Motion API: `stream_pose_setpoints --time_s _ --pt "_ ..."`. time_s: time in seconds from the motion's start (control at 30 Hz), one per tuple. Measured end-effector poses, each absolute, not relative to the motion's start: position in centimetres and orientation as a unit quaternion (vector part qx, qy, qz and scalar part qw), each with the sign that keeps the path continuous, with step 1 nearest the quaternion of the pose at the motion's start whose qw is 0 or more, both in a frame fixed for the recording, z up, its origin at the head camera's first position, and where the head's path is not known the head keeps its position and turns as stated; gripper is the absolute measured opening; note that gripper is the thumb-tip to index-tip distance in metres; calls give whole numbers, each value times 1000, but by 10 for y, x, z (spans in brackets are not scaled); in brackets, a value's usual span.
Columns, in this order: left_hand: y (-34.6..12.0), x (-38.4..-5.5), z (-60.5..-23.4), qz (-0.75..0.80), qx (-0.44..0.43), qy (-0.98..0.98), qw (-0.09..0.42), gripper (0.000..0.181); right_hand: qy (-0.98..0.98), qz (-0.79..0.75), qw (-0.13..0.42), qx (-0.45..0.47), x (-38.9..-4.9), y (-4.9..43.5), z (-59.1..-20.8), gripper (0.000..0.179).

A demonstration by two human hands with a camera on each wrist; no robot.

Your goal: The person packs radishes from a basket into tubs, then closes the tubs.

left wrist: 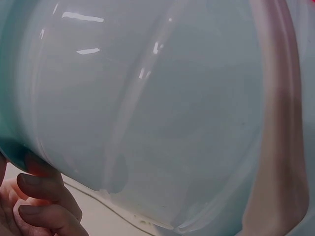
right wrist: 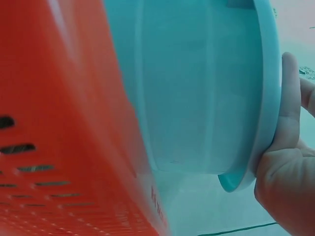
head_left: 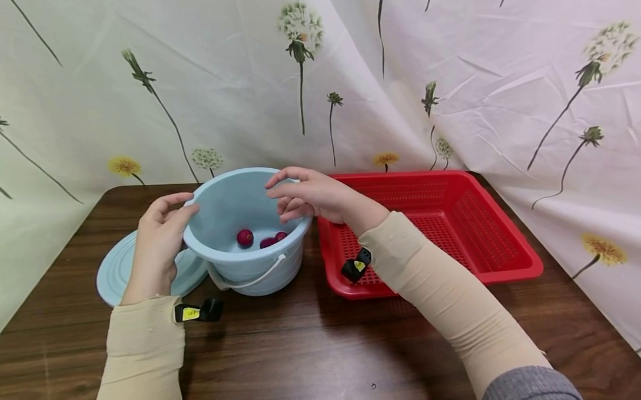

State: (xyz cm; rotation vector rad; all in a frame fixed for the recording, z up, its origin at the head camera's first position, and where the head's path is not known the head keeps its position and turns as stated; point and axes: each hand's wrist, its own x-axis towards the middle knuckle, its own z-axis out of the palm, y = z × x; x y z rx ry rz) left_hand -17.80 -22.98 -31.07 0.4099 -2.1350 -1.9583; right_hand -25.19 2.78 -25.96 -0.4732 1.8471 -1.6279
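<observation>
A light blue bucket (head_left: pixel 254 267) stands upright on the table, its white handle (head_left: pixel 251 283) hanging down at the front. Inside, at the bottom, lie several small dark red round things, one dark red ball (head_left: pixel 244 238) apart from the others. At the left rim, my left hand (head_left: pixel 160 238) pinches the edge between thumb and fingers; its curled fingers (left wrist: pixel 51 196) show beside the rim in the left wrist view. My right hand (head_left: pixel 317 197) reaches over the bucket's right rim, fingers relaxed and slightly bent above the opening, holding nothing visible.
A red slotted plastic basket (head_left: pixel 505 270) stands right of the bucket, beneath my right forearm. The round light blue lid (head_left: pixel 113 269) lies flat on the brown wooden table (head_left: pixel 283 354), partly behind my left hand. A white flowered cloth (head_left: pixel 232 97) hangs behind the table.
</observation>
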Motion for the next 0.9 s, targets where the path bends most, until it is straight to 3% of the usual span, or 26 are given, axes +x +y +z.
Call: stream_pose_setpoints --time_s 0.33,0.6,0.9 --pt "-230 -179 -310 -665 140 -726 107 16 665 -661 303 -174 -251 33 -263 32" --pt "-228 -180 -308 -649 144 -739 106 19 642 -714 239 -145 -259 47 -265 7" --pt "-230 -180 -309 -640 148 -747 101 19 700 -664 237 -113 -281 71 -271 22"
